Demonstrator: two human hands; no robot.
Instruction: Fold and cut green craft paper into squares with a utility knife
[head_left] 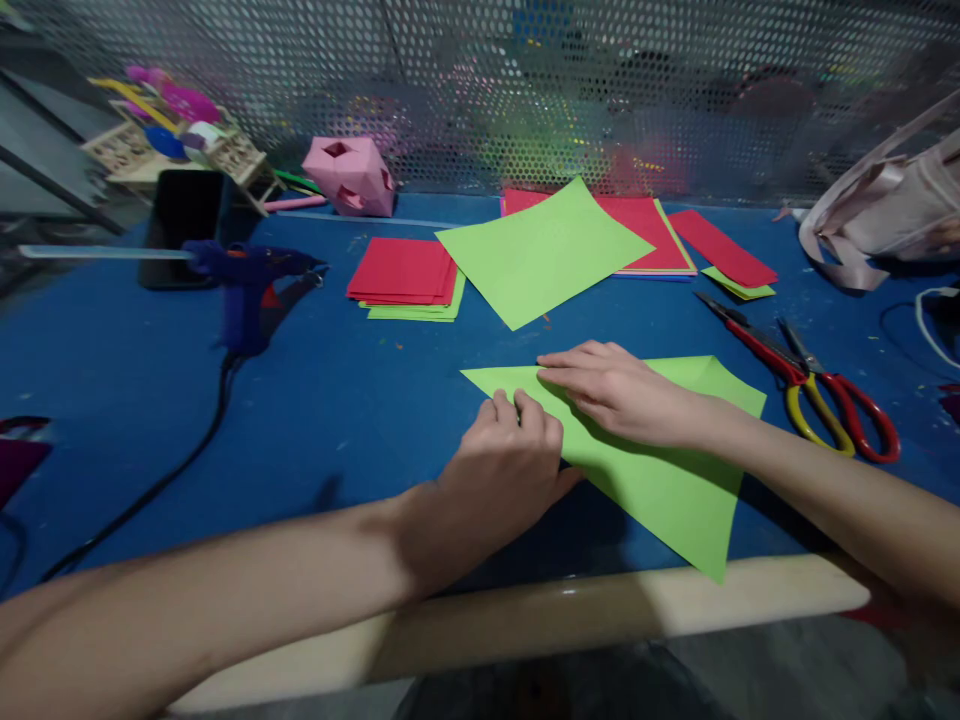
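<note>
Green sheet (667,485) lies left of the scissors (801,374), long axis crosswise, sharpest tip pointing away from them; plain lime, fold showing along far edge. Left hand (511,462), farther left of scissors, half-curled at sheet's edge, pinch uncertain; right hand (621,392), nearer scissors, fingers extended flat on sheet, gripping nothing. Beyond scissors, rightward: pale bag (904,212), contents hidden.

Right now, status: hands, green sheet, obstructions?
Left hand curled, right hand flat, both on green sheet. Sheet partly folded, near corner over table edge. Open scissors to its right, not touching.
</note>
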